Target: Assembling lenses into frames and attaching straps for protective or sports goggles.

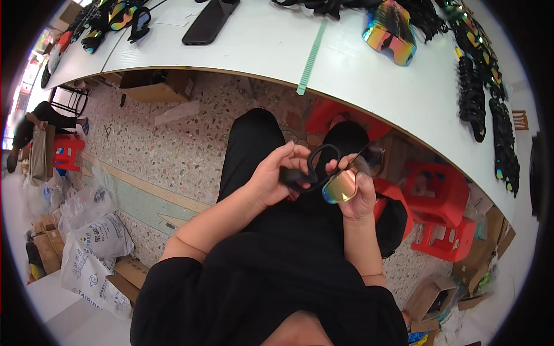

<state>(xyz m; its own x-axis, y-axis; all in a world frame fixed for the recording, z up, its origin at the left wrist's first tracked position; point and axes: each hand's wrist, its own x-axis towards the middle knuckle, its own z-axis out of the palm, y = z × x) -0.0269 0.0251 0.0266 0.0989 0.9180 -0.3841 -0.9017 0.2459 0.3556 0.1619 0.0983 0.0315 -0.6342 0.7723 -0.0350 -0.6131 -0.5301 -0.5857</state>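
Above my lap, my left hand [276, 174] is closed around a black curved sunglasses frame [314, 167], which loops toward my other hand. Pinched in my right hand [360, 193] is a mirrored lens [340, 185] with a gold, pink and green sheen. Lens and frame are close together; whether they are joined I cannot tell. On the white table ahead rests a large pair of rainbow-mirrored sunglasses [391, 34].
The white table [254, 52] curves across the front, bearing a black phone [210, 23], a green strip [312, 57] and rows of black frames [472, 98]. Red stools [435, 193] stand at right. Bags [95, 254] and cartons [156, 86] lie about the floor. Another person sits far left.
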